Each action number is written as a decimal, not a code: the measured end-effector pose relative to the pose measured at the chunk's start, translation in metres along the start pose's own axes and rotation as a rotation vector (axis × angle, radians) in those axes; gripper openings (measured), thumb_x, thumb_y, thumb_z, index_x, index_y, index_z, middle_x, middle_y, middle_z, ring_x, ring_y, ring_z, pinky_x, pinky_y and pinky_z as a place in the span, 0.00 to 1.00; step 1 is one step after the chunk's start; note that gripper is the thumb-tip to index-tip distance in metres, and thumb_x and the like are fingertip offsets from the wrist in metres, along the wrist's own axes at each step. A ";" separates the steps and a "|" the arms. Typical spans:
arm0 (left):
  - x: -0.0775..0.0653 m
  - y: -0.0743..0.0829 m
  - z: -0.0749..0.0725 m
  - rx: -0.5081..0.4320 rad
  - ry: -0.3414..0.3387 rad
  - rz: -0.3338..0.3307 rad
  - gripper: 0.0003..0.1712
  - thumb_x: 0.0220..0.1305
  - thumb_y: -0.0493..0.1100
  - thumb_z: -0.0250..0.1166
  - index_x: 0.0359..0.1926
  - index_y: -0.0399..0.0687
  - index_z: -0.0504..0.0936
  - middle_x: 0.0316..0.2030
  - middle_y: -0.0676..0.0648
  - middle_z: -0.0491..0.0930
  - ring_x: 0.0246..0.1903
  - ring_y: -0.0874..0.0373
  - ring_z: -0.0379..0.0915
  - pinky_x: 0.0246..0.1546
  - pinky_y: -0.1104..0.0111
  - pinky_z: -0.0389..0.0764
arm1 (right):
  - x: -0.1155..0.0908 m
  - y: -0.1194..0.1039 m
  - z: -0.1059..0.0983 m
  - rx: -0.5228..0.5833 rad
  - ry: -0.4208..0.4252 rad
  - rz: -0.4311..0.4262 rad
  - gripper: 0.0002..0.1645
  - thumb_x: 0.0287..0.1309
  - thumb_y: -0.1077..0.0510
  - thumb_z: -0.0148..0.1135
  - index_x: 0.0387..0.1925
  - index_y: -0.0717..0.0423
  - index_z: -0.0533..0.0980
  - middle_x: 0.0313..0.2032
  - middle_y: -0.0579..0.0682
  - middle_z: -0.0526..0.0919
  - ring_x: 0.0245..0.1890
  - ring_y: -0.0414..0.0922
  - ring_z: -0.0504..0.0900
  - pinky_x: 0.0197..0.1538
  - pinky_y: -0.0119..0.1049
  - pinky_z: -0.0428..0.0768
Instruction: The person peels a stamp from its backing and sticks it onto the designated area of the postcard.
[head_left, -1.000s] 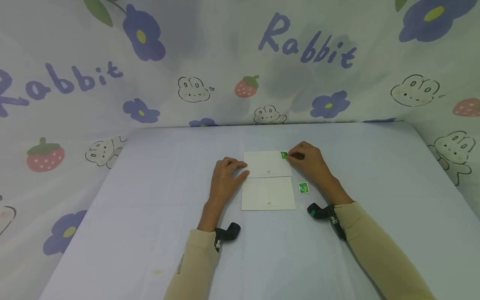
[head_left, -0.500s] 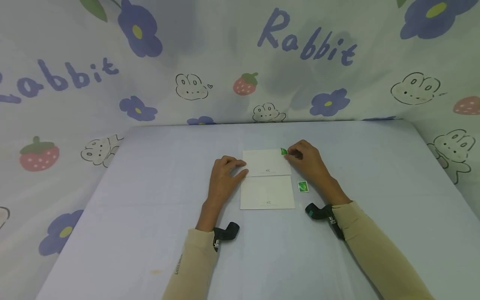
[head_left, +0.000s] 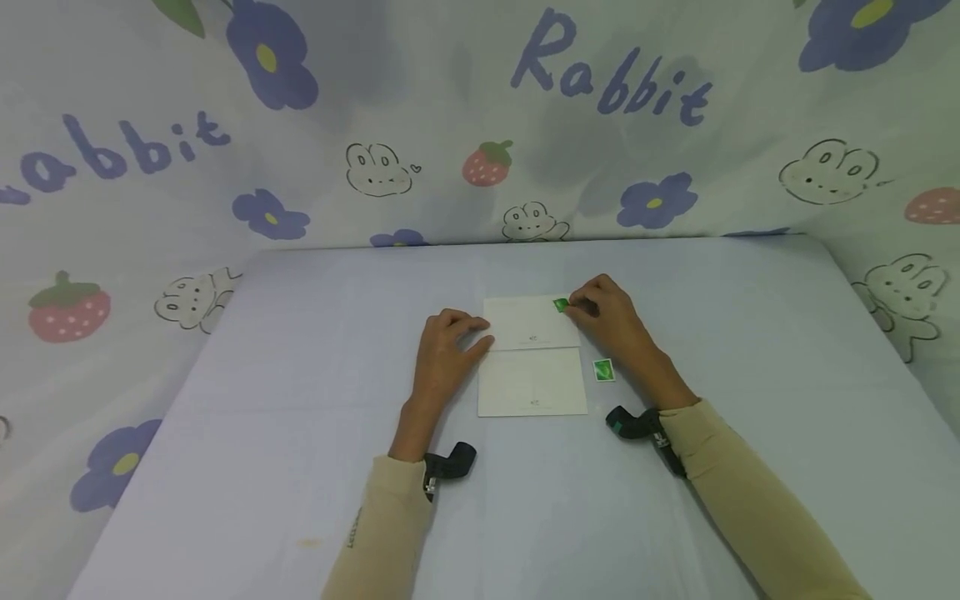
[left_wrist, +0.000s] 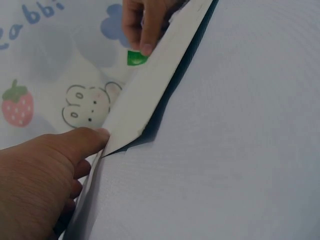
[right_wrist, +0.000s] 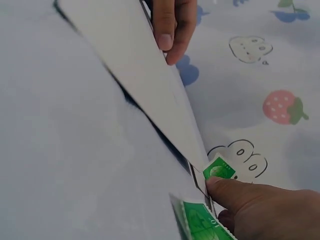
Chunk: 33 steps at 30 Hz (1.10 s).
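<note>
At the left, the left hand [head_left: 444,354] lies flat on the table [head_left: 262,400], its fingers nearly straight and pressing on the left edge of the upper envelope [head_left: 528,323]. It grips nothing — the fingertips only rest on the paper and hold it down. The left wrist view shows the thumb [left_wrist: 75,142] touching the envelope's near corner.

The upper envelope lies in the middle of the table. A second envelope [head_left: 532,383] lies just below it, nearer the person, the two edges touching or overlapping slightly.

At the upper envelope's top right corner sits a small green stamp [head_left: 560,305]. The right hand [head_left: 611,321] has its fingers curled, thumb and forefinger tips pinched on the stamp's right side — the stamp lies against the paper there. In the right wrist view the thumb [right_wrist: 235,192] presses the stamp's edge.

A second green stamp [head_left: 603,369] lies flat on the table just right of the lower envelope, beside the right wrist and touched by nothing.
</note>
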<state>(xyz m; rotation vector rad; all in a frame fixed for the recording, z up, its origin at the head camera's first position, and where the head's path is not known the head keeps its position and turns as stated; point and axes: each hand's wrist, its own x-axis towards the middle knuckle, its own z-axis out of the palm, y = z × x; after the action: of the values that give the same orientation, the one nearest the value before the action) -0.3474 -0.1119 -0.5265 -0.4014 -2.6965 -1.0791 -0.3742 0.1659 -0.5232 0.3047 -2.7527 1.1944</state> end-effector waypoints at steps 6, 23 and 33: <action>0.000 -0.001 -0.001 0.002 -0.004 -0.015 0.12 0.61 0.44 0.74 0.45 0.49 0.89 0.46 0.48 0.77 0.48 0.51 0.69 0.50 0.61 0.70 | 0.001 0.004 0.005 -0.003 0.011 0.017 0.11 0.65 0.57 0.67 0.45 0.61 0.81 0.47 0.54 0.74 0.44 0.49 0.75 0.47 0.43 0.75; 0.000 -0.001 0.001 -0.002 0.046 0.072 0.12 0.59 0.43 0.76 0.43 0.46 0.89 0.44 0.46 0.78 0.46 0.49 0.70 0.48 0.59 0.72 | -0.002 -0.002 0.002 0.026 0.027 0.077 0.11 0.64 0.56 0.68 0.40 0.60 0.80 0.46 0.53 0.74 0.44 0.50 0.75 0.48 0.44 0.75; 0.001 -0.002 0.001 0.019 0.025 0.037 0.12 0.59 0.43 0.75 0.44 0.47 0.89 0.44 0.47 0.77 0.47 0.49 0.70 0.48 0.60 0.72 | -0.001 0.003 0.004 0.044 0.027 -0.006 0.10 0.69 0.57 0.62 0.44 0.61 0.80 0.45 0.53 0.75 0.43 0.48 0.75 0.48 0.43 0.75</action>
<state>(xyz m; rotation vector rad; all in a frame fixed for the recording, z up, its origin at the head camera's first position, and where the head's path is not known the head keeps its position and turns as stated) -0.3493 -0.1123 -0.5279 -0.4305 -2.6645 -1.0404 -0.3740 0.1652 -0.5282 0.2994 -2.7038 1.2498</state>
